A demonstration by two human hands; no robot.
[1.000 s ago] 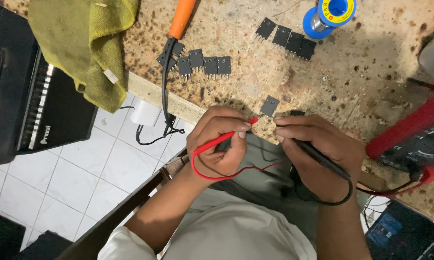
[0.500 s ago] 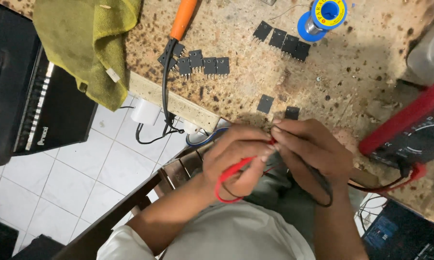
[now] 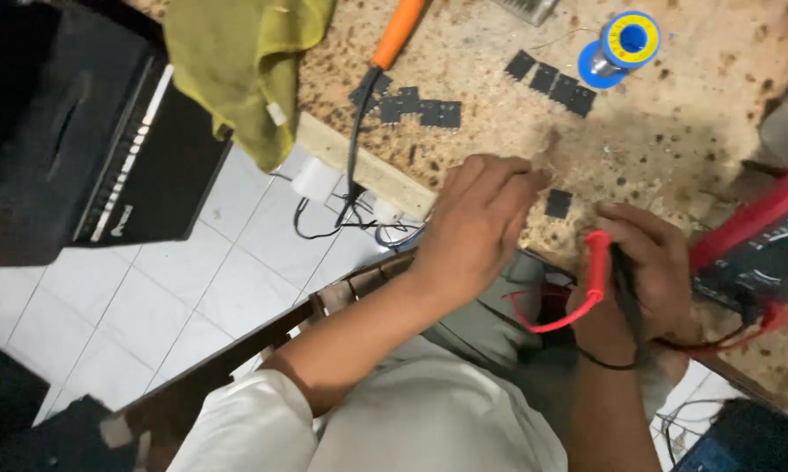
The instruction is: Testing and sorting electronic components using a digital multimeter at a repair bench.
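Speckled stone makes up the counter, and the person sits at its near edge with both hands over it. Their right hand is closed around a red probe and a black probe together, both held like pens and seemingly kept ready, leads trailing toward the red multimeter at the right edge. Their left hand hovers with loosely spread fingers, holding nothing, just beside a single small black component lying near the counter's front edge. More black components lie in rows farther back, with a blue solder spool and an orange-handled soldering iron. Bare stone between them leaves room to move.
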